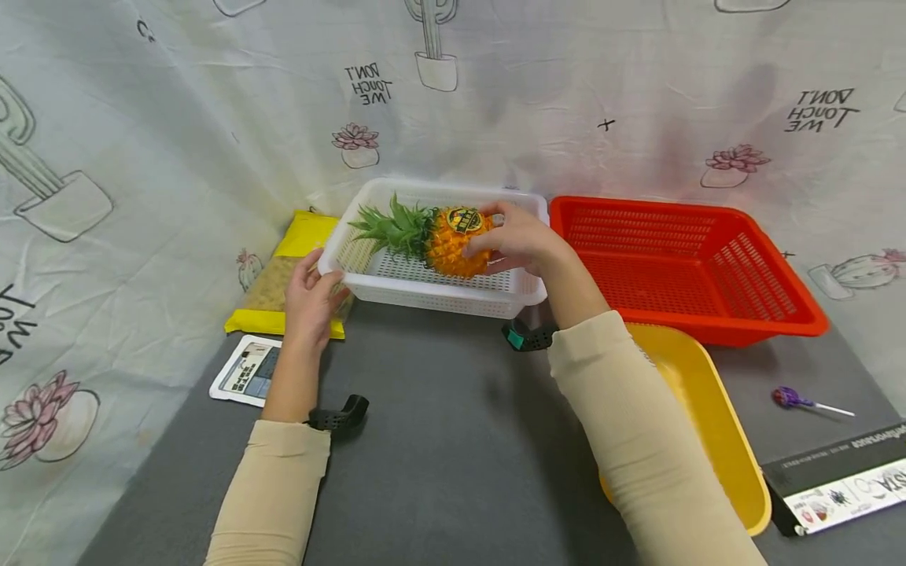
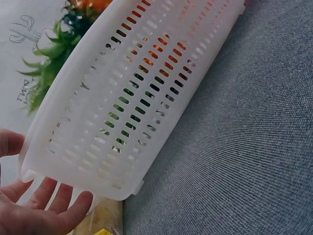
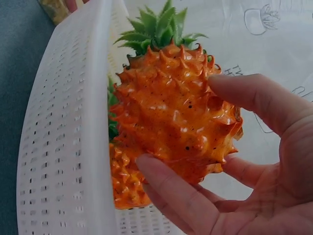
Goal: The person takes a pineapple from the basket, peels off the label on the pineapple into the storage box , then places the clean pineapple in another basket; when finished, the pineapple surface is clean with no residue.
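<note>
A white slotted plastic basket stands at the back of the dark table. My left hand grips its left end, thumb at the rim and fingers below it, as the left wrist view shows. My right hand holds an orange toy-like pineapple by its base, with the fingers spread around it. This pineapple has glossy spikes, green leaves pointing left in the head view, and a black and yellow label. Beneath it inside the basket lies a second orange pineapple, mostly hidden.
Right of the white basket stands a red basket, with a yellow tray in front, partly under my right sleeve. A yellow-ended bag and a white packet lie left. A lollipop and black box lie far right.
</note>
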The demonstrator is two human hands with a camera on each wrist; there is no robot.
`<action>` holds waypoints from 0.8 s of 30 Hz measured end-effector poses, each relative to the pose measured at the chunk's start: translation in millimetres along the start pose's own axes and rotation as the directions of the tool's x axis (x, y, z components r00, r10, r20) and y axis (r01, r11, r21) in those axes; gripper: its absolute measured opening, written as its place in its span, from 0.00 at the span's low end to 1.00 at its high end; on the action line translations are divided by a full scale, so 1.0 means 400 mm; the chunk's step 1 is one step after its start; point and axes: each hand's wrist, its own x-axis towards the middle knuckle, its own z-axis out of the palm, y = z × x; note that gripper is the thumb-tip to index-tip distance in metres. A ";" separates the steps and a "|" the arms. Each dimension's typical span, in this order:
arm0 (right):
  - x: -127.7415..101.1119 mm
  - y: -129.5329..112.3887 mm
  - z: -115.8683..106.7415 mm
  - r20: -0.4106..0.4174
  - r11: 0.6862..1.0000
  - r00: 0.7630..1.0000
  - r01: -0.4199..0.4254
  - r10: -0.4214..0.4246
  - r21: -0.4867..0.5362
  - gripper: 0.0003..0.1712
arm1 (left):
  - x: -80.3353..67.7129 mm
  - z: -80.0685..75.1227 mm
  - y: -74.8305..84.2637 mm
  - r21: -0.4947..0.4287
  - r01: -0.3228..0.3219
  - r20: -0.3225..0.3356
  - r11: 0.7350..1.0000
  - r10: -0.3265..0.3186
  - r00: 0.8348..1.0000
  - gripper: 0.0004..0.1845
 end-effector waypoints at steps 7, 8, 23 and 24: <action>-0.036 0.006 -0.007 0.040 0.999 0.998 0.040 -0.041 0.005 0.46 | 0.000 -0.007 0.001 0.017 -0.002 0.004 1.000 0.002 1.000 0.31; -0.043 0.007 -0.009 0.045 0.999 0.998 0.043 -0.043 0.007 0.45 | 0.000 -0.007 0.001 0.018 -0.004 0.007 1.000 0.003 1.000 0.31; -0.166 -0.017 -0.032 0.102 0.984 0.992 0.096 -0.081 -0.152 0.46 | 0.001 -0.004 -0.001 0.004 -0.012 0.019 1.000 0.012 1.000 0.32; -0.174 -0.015 -0.033 0.106 0.982 0.991 0.096 -0.080 -0.162 0.46 | 0.001 -0.005 -0.001 0.008 -0.010 0.018 1.000 0.010 1.000 0.32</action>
